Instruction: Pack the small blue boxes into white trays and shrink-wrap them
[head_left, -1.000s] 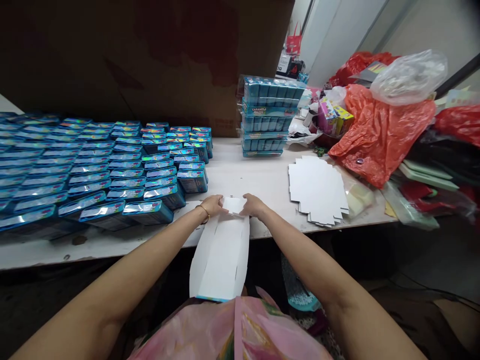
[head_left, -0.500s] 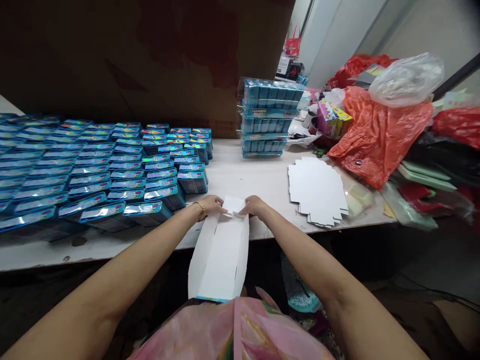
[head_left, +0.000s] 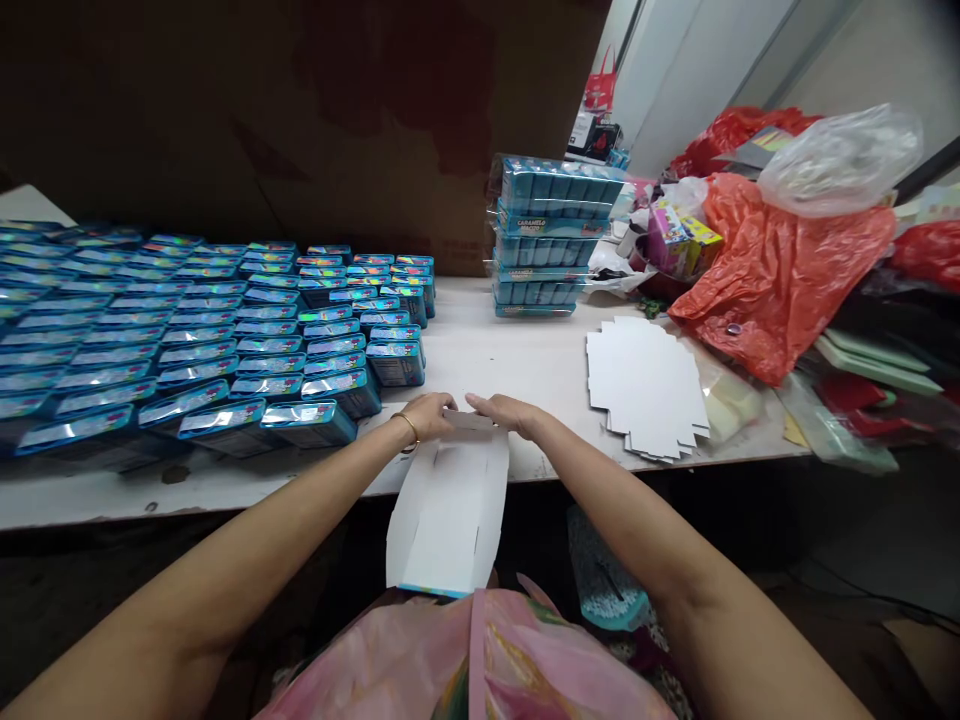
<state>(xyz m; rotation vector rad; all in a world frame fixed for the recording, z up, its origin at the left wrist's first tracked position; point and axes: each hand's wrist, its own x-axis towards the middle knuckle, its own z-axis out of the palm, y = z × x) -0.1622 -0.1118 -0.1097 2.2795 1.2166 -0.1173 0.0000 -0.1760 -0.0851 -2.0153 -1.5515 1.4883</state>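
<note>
A white cardboard box [head_left: 448, 515], partly folded with its plain inside upward, reaches from the table edge back to my clothes. Its long side walls stand up at a slant, and a blue edge shows at the near end. My left hand [head_left: 429, 416] grips the far left corner, fingers closed on the card. At the far right corner, my right hand [head_left: 504, 412] pinches the same end, thumb along the top of the raised end flap [head_left: 470, 421]. Some fingertips are hidden behind the card.
Rows of blue packs [head_left: 247, 345] fill the left of the white table [head_left: 480, 350]. Stacked blue trays in clear wrap [head_left: 551, 235] stand at the back. Flat white card blanks [head_left: 645, 385] lie right, beside red plastic bags [head_left: 787, 270]. A large brown carton [head_left: 300, 120] rises behind.
The far end flap, lying folded inward before, now stands upright as an end wall between my hands. My view has shifted slightly left.
</note>
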